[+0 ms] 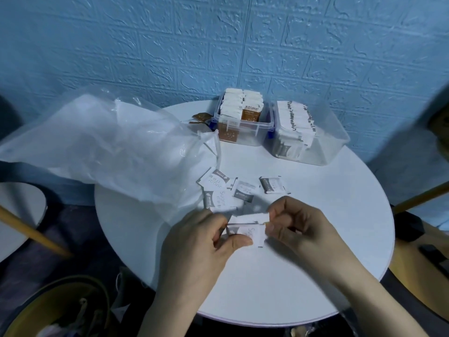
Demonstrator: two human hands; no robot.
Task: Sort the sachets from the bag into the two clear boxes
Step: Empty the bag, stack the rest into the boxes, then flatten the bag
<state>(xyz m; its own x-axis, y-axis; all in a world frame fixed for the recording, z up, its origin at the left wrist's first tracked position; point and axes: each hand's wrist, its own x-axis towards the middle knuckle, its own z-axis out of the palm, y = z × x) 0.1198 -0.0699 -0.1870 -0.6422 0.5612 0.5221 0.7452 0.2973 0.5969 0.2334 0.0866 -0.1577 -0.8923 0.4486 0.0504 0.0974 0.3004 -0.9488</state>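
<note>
**Both hands pinch white sachets over the round table**

Head view: A round white table (315, 239) stands against a blue embossed wall (218, 45). Near its front edge the left hand (206, 242) and the right hand (296, 224) meet just above the tabletop, each with fingers and thumb curled onto a small stack of white sachets (250, 227) held between them. The left thumb presses on the near left part of the stack; the right fingertips pinch its right edge. The top sachet shows grey lettering, partly blurred.

Just beyond the hands, a loose cluster of grey-and-white sugar sachets (223, 190) lies flat on the table, some overlapping, with one sachet (273, 185) a little apart to the right. To the left, a large clear plastic bag (109, 147) is slumped over the table's left side, its mouth facing the loose sachets.

At the far edge sit two clear boxes side by side. The left box (245, 132) holds upright rows of brown-and-white sachets. The right box (325, 147) holds upright white sachets with dark printed edges. A few brown sachets (199, 119) lie on the table just left of the left box, partly behind the bag.
</note>
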